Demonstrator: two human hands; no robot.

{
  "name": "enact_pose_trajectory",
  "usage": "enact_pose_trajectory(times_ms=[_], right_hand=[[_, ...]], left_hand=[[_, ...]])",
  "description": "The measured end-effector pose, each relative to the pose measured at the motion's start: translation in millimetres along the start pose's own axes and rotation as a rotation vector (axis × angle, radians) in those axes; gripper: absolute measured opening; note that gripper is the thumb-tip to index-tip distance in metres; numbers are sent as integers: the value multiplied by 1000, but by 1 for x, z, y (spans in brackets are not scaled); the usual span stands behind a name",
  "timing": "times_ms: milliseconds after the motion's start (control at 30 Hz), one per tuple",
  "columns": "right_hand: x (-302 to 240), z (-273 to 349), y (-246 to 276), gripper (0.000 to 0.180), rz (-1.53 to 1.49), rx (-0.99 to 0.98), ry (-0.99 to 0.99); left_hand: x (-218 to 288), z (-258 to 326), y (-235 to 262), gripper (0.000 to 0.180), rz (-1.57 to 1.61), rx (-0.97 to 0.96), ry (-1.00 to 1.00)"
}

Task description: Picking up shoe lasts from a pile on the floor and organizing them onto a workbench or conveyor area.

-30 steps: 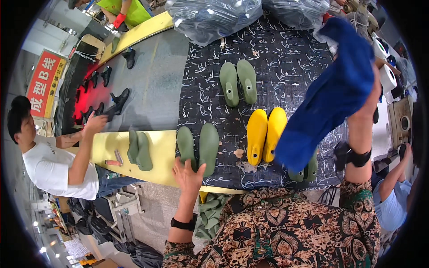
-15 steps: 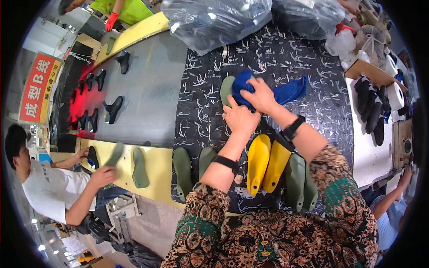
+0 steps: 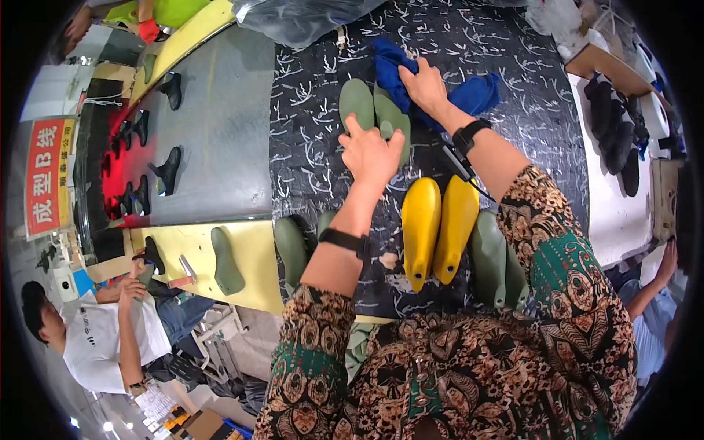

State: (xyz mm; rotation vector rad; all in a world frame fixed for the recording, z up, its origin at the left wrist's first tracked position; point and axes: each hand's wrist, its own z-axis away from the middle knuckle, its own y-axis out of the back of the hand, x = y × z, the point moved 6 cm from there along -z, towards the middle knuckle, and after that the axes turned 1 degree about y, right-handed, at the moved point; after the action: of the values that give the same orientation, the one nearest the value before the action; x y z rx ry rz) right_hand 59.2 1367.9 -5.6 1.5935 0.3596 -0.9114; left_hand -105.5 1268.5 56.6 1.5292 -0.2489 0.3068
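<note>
Two green shoe lasts (image 3: 356, 104) lie side by side on the black patterned table cover. My left hand (image 3: 372, 155) is over their near ends, fingers spread, with the index finger on the left one and the thumb by the right one. My right hand (image 3: 427, 86) grips a crumpled blue cloth (image 3: 392, 67) just beyond the right last. More of the cloth trails to the right behind my wrist. Closer to me, two yellow shoe lasts (image 3: 422, 227) lie side by side. Green lasts (image 3: 490, 253) lie to their right, partly behind my sleeve, and another green last (image 3: 291, 246) lies to the left.
Black shoes (image 3: 169, 172) stand on the grey conveyor (image 3: 224, 117) at left, near a red glow. Beside it a co-worker in a white shirt (image 3: 117, 341) sits by a yellow board (image 3: 253, 246). Clear plastic bags (image 3: 301, 18) are at the back; dark shoe parts (image 3: 612, 128) lie at right.
My right hand has drawn the blue cloth away up and to the right, uncovering the second green last. My left hand's fingers have spread over the lasts. The view has shifted.
</note>
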Motion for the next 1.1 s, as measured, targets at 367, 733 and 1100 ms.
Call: enact_pose_trajectory(times_ms=[367,733,1100], right_hand=[[-37,169,60,37,323,-811,734],[94,69,145,40,579,100,118],[94,76,151,43,549,81,284]], left_hand=[[-14,-6,4,51,-79,5,-39],[-142,9,54,50,-174,4,21],[-12,215,3,59,201,-146,-353]])
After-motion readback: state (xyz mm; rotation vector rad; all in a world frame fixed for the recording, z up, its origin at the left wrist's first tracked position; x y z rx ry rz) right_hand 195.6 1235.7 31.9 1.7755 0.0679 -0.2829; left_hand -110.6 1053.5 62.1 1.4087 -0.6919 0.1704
